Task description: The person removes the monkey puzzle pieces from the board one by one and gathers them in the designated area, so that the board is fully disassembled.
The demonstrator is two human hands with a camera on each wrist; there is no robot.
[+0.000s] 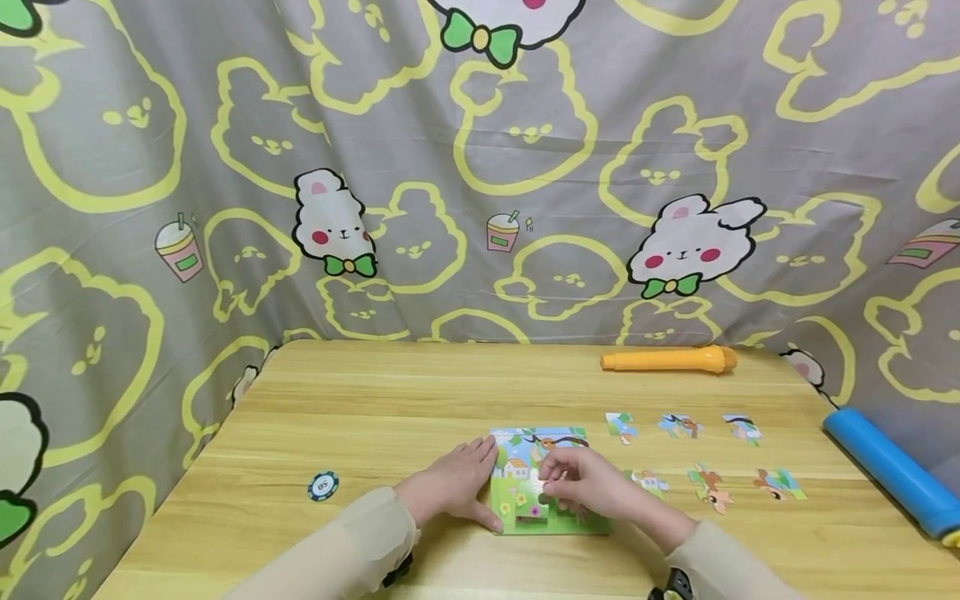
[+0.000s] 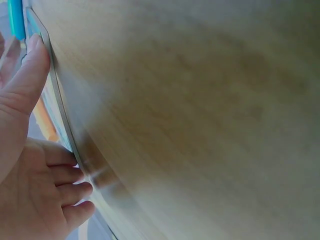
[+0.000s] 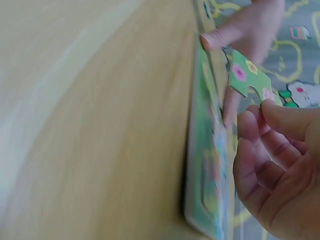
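Note:
A square puzzle board [image 1: 558, 527] with a printed garden scene lies flat in front of me. My left hand [image 1: 457, 481] rests along its left side, thumb on the near left corner [image 2: 37, 30] and fingers fairly straight at the edge. My right hand [image 1: 588, 483] pinches a green puzzle piece [image 3: 251, 77] with flowers between thumb and fingertips. In the right wrist view this piece is raised above the board, tilted. The right hand hides part of the board's right side in the head view.
Several loose puzzle pieces [image 1: 681, 426] lie in two rows right of the board. A blue poker chip [image 1: 323, 486] sits at left. An orange stick-like toy [image 1: 667, 360] lies at the back, a blue tube [image 1: 888, 471] at the right edge. A patterned curtain [image 1: 420, 150] hangs behind.

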